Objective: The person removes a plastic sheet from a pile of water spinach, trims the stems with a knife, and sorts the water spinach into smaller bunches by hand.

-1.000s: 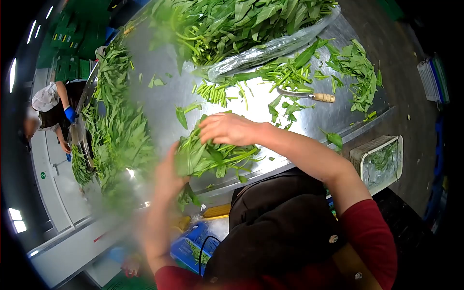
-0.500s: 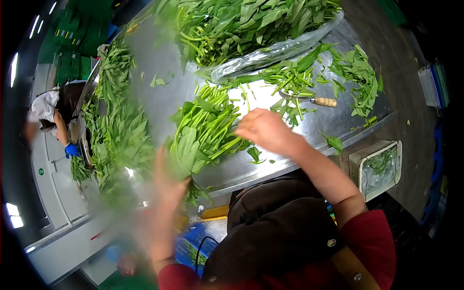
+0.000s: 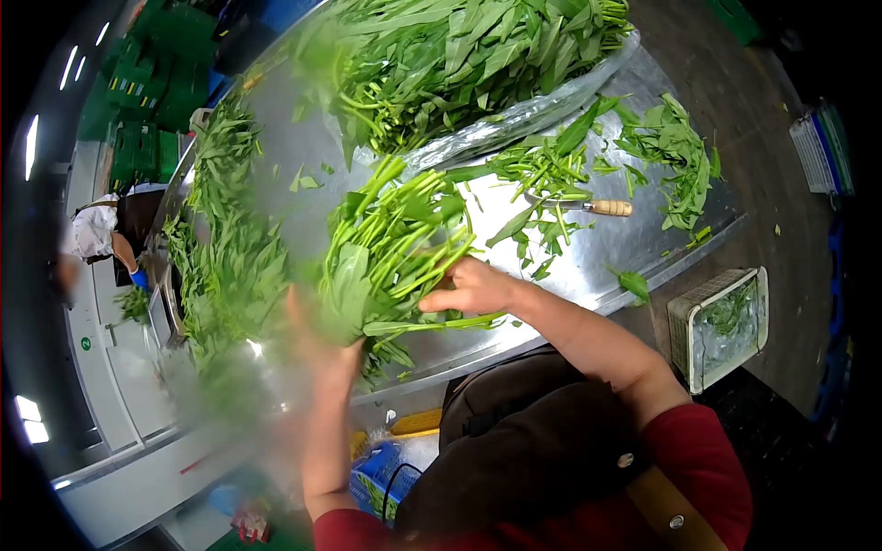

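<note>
A bunch of leafy greens [image 3: 395, 248], which looks like water spinach, is held just over the near edge of a metal table [image 3: 303, 207]. My left hand [image 3: 323, 335] is wrapped round its leafy end, partly blurred by a smear on the view. At the stem side, my right hand [image 3: 473, 286] is closed on the bunch, its thumb in front and its other fingers partly hidden behind the stems. A few stems stick out below that thumb. Beyond my right hand lies a knife [image 3: 606, 208] with a wooden handle, among cut stems [image 3: 551, 165].
A large heap of greens [image 3: 496, 46] rests on clear plastic [image 3: 524, 119] at the back. More greens [image 3: 239, 266] line the left side. Loose leaves [image 3: 680, 165] lie at right, near a pale crate [image 3: 684, 340]. A co-worker's blue-gloved hand [image 3: 139, 278] is far left.
My right hand has moved down and left, from beside the stem ends onto the bunch. Some stems now stick out toward the right. The co-worker's gloved hand has shifted slightly.
</note>
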Motion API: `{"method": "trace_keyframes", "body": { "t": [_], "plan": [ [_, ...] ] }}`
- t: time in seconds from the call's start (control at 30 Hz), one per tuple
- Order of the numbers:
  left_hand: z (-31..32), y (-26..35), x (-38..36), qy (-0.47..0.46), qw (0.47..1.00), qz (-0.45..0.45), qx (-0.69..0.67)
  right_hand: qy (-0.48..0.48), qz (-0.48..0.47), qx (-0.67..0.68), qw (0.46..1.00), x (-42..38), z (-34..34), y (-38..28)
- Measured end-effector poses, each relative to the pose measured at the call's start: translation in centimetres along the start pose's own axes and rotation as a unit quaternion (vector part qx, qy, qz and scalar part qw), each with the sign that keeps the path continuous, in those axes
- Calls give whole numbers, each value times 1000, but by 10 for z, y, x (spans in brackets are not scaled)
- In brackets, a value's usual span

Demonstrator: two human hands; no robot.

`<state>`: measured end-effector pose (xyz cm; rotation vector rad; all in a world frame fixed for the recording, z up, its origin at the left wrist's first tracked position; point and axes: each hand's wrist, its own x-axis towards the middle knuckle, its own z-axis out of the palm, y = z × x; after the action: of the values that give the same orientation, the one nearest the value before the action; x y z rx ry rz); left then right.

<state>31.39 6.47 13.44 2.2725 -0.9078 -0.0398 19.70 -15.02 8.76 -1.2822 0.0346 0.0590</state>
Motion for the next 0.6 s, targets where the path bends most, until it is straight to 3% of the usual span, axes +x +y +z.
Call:
{"method": "trace_keyframes", "body": {
  "t": [0.03,0.1,0.13,0.2,0.27,0.33,0.37,0.4,0.43,0.47,0.5,0.53,0.57,0.6],
  "plan": [
    [1,-3,-3,-23,986,-125,-107,-17,-18,60,998,2,-2,14],
    [5,4,-2,-32,969,-161,-185,-9,27,286,958,-3,-1,27],
    [7,4,-2,-31,965,-160,-206,-38,63,377,923,-7,-6,37],
    [10,4,-3,-31,955,-157,-249,83,82,468,876,-3,7,44],
    [11,3,-3,-39,951,-155,-263,96,85,543,830,-4,1,42],
    [5,2,-1,-21,963,-163,-214,148,13,525,838,-14,-22,50],
    [2,-9,-3,-12,975,-144,-170,-4,-102,590,801,-13,-46,60],
    [1,-32,-9,-5,994,-61,-93,-57,-140,603,783,-19,-73,58],
    [-4,-24,-10,-5,994,-89,-68,-112,-174,612,763,-26,-100,56],
    [-5,-16,-11,13,994,-90,-63,-70,-133,591,793,-39,-114,37],
    [-7,-10,-10,17,995,-93,-44,66,33,260,963,-36,-104,26],
    [-8,-6,-9,21,995,-94,-27,190,191,-120,955,-33,-94,19],
    [-7,-4,-8,30,994,-93,-43,147,138,-568,798,-39,-88,25],
    [-6,-2,-7,37,993,-93,-59,170,-65,-670,720,-41,-97,42]
  ]
}}
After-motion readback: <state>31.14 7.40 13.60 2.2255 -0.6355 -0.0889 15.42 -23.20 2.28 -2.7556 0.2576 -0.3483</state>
